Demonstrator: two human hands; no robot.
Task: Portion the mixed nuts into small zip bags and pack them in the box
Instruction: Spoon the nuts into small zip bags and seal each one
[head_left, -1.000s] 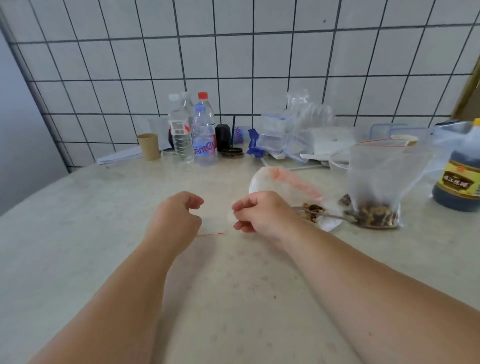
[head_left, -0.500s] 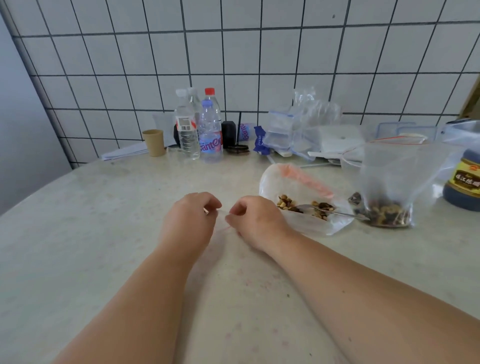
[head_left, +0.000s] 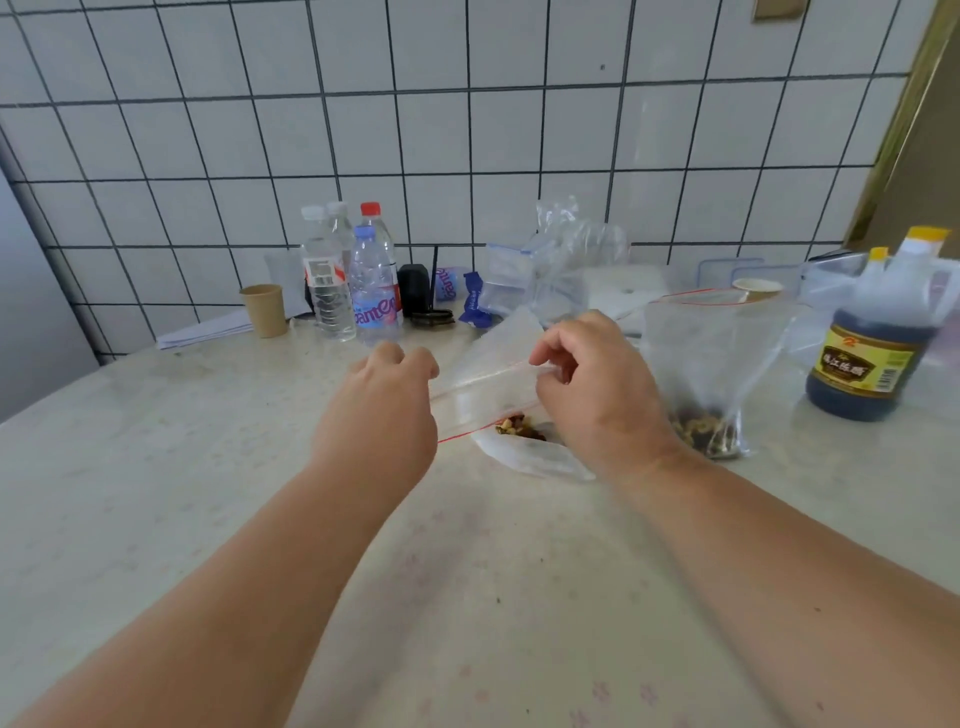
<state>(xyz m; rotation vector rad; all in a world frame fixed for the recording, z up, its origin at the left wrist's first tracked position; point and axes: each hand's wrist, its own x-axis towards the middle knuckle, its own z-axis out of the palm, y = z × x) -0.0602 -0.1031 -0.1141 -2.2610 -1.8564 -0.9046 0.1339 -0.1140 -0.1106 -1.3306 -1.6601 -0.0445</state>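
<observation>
A small clear zip bag (head_left: 488, 387) with a red seal line is lifted above the table. My left hand (head_left: 387, 410) pinches its left end and my right hand (head_left: 597, 387) pinches its right end. Behind and below it lies a white bag (head_left: 524, 454) with mixed nuts (head_left: 514, 425) showing at its mouth. To the right stands a large clear zip bag (head_left: 711, 353), open at the top, with nuts at its bottom, partly behind my right hand.
A dark sauce bottle (head_left: 872, 353) stands at the right. Water bottles (head_left: 353, 280), a paper cup (head_left: 264, 310), spare zip bags (head_left: 550, 270) and clear lidded boxes (head_left: 748, 270) line the tiled wall. Pale tabletop (head_left: 467, 597) spreads in front.
Both hands have risen from the table and drawn apart, lifting the small zip bag stretched between them. The view has tilted up.
</observation>
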